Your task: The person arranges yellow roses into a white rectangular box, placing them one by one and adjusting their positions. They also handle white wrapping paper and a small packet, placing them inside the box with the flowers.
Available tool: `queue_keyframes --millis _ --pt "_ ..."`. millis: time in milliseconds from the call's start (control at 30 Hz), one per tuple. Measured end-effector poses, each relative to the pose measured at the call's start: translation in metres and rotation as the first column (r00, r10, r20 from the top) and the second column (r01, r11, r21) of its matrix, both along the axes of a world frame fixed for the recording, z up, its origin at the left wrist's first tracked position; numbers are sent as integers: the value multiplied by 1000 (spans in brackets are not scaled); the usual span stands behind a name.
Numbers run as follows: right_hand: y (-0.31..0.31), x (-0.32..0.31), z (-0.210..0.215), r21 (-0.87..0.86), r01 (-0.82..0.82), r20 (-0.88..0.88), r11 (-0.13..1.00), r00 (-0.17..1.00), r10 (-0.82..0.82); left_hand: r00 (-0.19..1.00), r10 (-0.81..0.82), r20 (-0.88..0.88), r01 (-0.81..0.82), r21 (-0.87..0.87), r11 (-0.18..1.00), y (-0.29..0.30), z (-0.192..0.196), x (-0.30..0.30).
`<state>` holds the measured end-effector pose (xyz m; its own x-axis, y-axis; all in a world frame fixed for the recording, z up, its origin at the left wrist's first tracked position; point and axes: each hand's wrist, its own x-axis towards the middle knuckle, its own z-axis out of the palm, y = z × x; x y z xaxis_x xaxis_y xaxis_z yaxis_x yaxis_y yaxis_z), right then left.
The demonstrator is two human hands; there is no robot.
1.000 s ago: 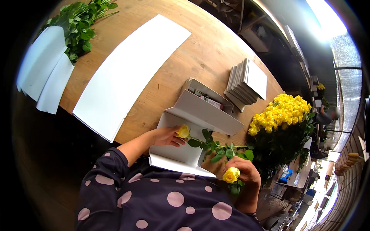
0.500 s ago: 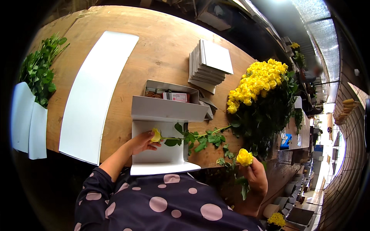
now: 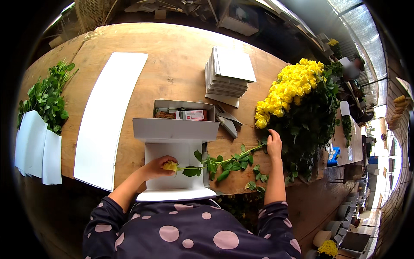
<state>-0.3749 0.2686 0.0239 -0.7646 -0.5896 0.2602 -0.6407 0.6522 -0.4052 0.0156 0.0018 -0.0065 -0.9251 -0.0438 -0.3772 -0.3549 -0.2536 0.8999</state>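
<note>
I'm seeing a rose (image 3: 212, 165) lying across the white holder (image 3: 166, 153), its stem (image 3: 250, 151) pointing right. My left hand (image 3: 158, 167) is pinching its bloom (image 3: 171, 165); my right hand (image 3: 274, 144) is sitting nearer the stem's end, beside the yellow bunch (image 3: 293, 88), its finger grip I can't tell.

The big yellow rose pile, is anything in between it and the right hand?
Nothing visible stands between the right hand and the yellow roses: its fingertips are close by the nearest blooms; whether they touch is unclear.
</note>
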Motion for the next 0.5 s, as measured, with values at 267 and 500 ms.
queue_keyframes --millis 267,500 --pt "-4 -36 -34 -20 -140 -36 990 990 139 996 93 -1 -93 -41 995 7 -8 13" --pt "43 49 92 -418 -36 436 908 869 235 994 108 13 -107 -44 993 11 -5 14"
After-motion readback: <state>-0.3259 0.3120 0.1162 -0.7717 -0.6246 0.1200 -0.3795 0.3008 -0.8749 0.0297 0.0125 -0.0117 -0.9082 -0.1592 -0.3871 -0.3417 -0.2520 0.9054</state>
